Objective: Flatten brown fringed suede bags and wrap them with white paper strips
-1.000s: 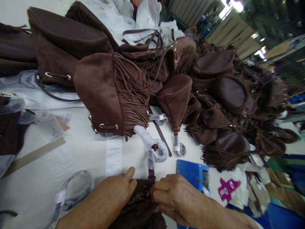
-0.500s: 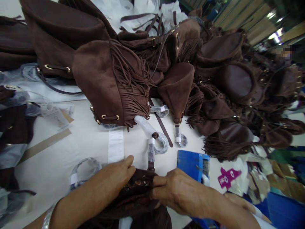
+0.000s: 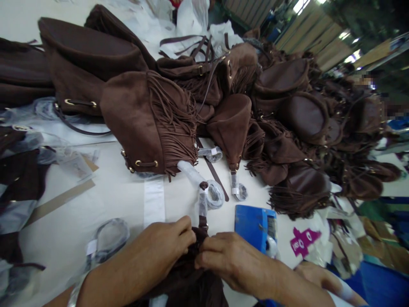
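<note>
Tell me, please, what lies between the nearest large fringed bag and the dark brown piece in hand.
In the head view, a white strip and a plastic-wrapped strap lie on the table between the fringed bag and the dark brown piece.

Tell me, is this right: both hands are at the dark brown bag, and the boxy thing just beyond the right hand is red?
The colour is wrong: the head view shows the boxy thing is blue. The left hand and the right hand are indeed at the dark brown bag.
</note>
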A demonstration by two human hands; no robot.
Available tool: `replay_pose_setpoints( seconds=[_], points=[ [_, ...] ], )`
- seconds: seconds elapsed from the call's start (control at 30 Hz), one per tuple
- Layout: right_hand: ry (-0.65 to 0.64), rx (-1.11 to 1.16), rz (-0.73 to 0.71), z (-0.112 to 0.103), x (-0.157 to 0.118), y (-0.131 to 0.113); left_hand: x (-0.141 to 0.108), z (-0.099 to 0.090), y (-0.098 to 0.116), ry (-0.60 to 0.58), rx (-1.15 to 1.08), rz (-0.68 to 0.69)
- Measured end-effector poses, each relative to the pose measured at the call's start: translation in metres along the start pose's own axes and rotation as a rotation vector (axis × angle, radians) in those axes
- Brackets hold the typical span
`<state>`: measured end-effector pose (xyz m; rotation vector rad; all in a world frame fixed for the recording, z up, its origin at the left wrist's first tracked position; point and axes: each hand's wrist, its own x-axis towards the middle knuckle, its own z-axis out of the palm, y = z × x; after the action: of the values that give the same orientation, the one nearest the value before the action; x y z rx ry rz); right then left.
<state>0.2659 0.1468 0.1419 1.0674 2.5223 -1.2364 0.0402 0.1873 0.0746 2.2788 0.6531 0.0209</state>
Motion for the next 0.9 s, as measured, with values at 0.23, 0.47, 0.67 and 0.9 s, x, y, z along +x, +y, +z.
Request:
replay_pose_setpoints(
  seconds=[0.23, 0.47, 0.67, 0.9],
  points=[
    [0.053, 0.125, -0.013, 0.008, 0.001, 0.0, 0.016, -0.001, 0.008, 0.059, 0.026, 0.131],
    [0.092, 0.351, -0.044, 0.009, 0.003, 0.001, 0.025, 0.019, 0.002, 0.088, 0.155, 0.238],
    [0.046, 0.315, 0.045, 0.009, 0.002, -0.002, 0.03, 0.017, -0.001, 0.012, 0.077, 0.141],
    [0.001, 0.249, 0.158, 0.0, 0.003, -0.006, -0.025, -0.005, 0.014, -0.134, -0.331, -0.139]
  ],
)
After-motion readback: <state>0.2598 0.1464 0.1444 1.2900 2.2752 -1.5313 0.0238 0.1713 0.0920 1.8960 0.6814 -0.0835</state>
